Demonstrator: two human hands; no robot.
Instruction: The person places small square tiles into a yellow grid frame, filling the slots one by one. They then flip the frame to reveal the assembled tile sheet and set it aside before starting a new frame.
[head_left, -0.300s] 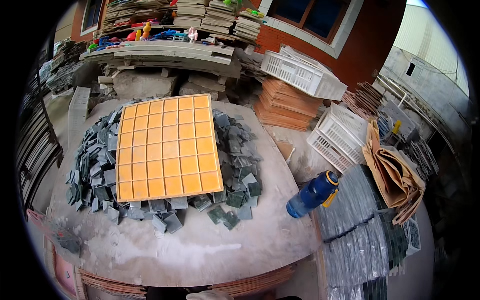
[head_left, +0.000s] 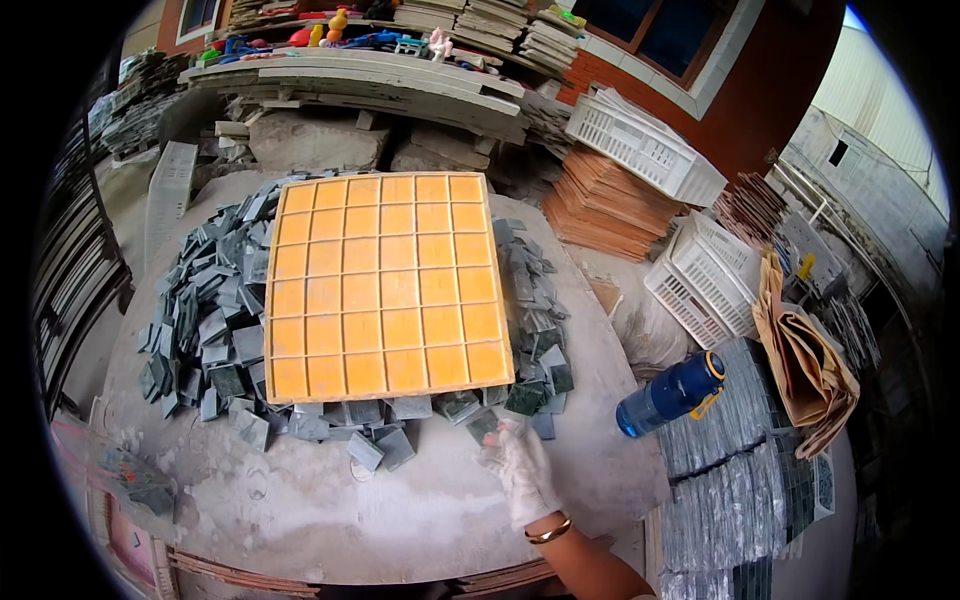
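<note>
My right hand (head_left: 518,470), in a white glove with bare fingertips and a gold bracelet at the wrist, reaches over the near part of the table. Its fingers are slightly apart beside a loose dark green stone tile (head_left: 481,425); whether they touch it is hard to see. Left of and beyond this hand, an orange square grid tray (head_left: 392,285) lies on a heap of small grey-green stone tiles (head_left: 215,325). The tray's compartments look bare. My left hand is outside the picture.
A blue water bottle (head_left: 670,393) stands on the table (head_left: 330,510) at right, beside stacked wrapped tile sheets (head_left: 715,510). White plastic crates (head_left: 645,145) and brown boards (head_left: 610,205) are piled beyond it. Plastic toys (head_left: 335,28) lie on planks at the back.
My right hand has come into view from the lower right and reached the tiles at the heap's near edge. The whole scene has shifted rightward in the picture.
</note>
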